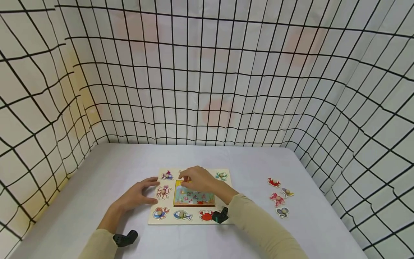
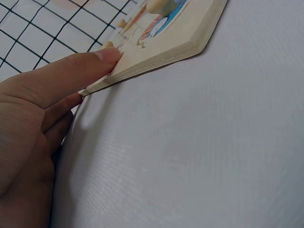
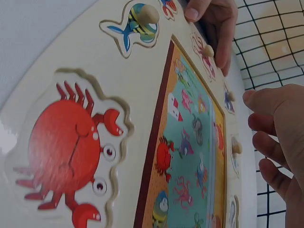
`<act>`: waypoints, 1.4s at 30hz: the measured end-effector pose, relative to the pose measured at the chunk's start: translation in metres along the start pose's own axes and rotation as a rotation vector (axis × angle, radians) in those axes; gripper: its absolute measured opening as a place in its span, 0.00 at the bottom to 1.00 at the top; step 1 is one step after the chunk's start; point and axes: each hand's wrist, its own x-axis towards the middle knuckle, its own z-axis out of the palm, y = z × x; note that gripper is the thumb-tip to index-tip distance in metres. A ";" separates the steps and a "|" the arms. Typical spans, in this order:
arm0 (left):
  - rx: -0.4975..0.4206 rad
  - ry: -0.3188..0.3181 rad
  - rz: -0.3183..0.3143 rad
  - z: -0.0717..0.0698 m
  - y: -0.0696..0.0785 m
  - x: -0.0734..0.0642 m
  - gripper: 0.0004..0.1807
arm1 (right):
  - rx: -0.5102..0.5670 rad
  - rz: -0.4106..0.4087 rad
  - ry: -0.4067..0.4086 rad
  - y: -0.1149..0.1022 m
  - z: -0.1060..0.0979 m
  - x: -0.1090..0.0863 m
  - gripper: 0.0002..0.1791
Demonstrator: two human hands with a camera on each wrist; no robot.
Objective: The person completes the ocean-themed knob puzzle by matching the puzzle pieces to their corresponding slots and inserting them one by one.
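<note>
Beige sleeves are seen at the bottom of the head view, each wrist carrying a small black camera mount. Just beyond them a wooden puzzle board (image 1: 152,218) lies flat on the grey table (image 1: 81,201), roughly centred in front of the person. On its near edge a blue round fish piece, a striped fish piece (image 1: 182,215) and a red crab piece (image 1: 205,215) are seated; in the right wrist view the crab (image 3: 71,152) is shown large, set in its cut-out, with the striped fish (image 3: 135,21) further along. The left hand (image 1: 137,196) is laid at the board's left side, fingers straight and slightly spread, thumb tip pressed against the board's edge (image 2: 156,59) as the left wrist view shows; nothing is gripped. The right hand (image 1: 198,178) is held over the upper part of the central sea picture (image 1: 194,197), fingers curled together near the top row; whether a peg or piece is pinched cannot be told, since the fingertips are hidden. An octopus piece (image 1: 163,191) sits by the left fingers, a purple piece (image 1: 167,175) and a turtle piece (image 1: 221,175) at the far corners. Four loose pieces (image 1: 279,197) lie on the table well to the right of the board. A checked white curtain (image 1: 207,72) encloses the far side.
</note>
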 end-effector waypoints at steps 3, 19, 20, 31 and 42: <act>0.005 -0.001 0.003 0.000 0.000 0.000 0.40 | -0.004 0.011 -0.001 0.004 -0.002 -0.004 0.16; 0.000 0.013 -0.026 0.003 -0.002 0.000 0.41 | 0.022 0.066 0.009 0.022 -0.027 -0.036 0.15; 0.000 0.012 -0.025 0.003 -0.002 0.000 0.41 | 0.021 0.075 0.009 0.023 -0.029 -0.038 0.15; 0.002 0.015 -0.027 0.002 0.000 -0.001 0.41 | 0.055 0.173 0.053 0.049 -0.040 -0.074 0.16; 0.013 0.018 -0.021 0.002 0.000 -0.001 0.41 | 0.057 0.155 0.186 0.094 -0.053 -0.123 0.13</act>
